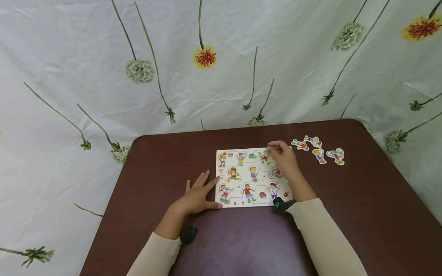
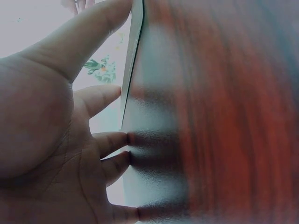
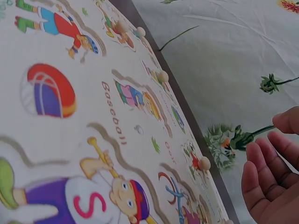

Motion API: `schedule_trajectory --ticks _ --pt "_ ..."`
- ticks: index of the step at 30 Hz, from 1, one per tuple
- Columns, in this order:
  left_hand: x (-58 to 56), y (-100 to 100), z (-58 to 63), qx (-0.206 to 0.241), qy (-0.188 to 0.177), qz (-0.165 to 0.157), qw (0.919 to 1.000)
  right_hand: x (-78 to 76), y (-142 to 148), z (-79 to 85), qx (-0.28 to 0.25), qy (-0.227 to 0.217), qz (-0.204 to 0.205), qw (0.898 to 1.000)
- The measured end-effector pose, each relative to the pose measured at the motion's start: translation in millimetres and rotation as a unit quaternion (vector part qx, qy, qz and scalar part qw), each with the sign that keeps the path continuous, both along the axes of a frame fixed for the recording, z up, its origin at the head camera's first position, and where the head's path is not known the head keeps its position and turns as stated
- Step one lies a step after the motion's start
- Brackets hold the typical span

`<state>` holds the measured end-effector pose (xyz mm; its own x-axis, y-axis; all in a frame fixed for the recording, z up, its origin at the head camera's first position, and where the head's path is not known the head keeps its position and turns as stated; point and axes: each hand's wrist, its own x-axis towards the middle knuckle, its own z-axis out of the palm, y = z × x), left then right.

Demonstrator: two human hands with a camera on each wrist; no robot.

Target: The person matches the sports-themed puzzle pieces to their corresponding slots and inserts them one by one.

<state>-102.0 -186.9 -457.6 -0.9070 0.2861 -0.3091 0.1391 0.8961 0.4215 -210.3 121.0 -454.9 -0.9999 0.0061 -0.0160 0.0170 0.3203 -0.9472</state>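
A white wooden peg puzzle board [image 1: 245, 176] with printed sports figures lies on the table. My left hand [image 1: 197, 196] spreads its fingers at the board's left side, the thumb touching the lower left corner; the left wrist view shows thumb and forefinger at the board's edge [image 2: 132, 56]. Over the upper right of the board is my right hand [image 1: 284, 159], its fingers loosely bent near the football figure piece [image 1: 265, 157]. In the right wrist view nothing shows between the right fingers [image 3: 259, 175]. Small wooden knobs stand up from several pieces, including the football figure [image 3: 204, 163].
Right of the board lie several loose figure pieces, among them a cyclist [image 1: 337, 156] and a standing figure [image 1: 319, 156]. The dark brown table [image 1: 362, 214] meets a white flower-printed cloth [image 1: 228, 96] behind it.
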Motion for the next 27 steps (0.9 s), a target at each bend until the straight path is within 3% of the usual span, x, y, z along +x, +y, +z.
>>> schedule_trajectory --ticks 6,13,20,27 --pt "-0.8 1 0.5 -0.002 0.004 0.0 1.0 -6.0 20 -2.6 0.002 -0.006 -0.028 1.0" --pt "-1.0 0 -0.5 -0.007 0.0 0.002 1.0 -14.0 43 -8.6 0.053 -0.006 -0.05 0.997" --pt "-0.4 -1 -0.8 -0.006 0.0 0.0 1.0 -26.2 67 -17.4 0.079 -0.048 -0.06 0.994" --pt "0.1 -1 -0.1 -0.005 0.001 -0.005 1.0 -37.0 89 -14.7 0.137 -0.065 -0.065 0.986"
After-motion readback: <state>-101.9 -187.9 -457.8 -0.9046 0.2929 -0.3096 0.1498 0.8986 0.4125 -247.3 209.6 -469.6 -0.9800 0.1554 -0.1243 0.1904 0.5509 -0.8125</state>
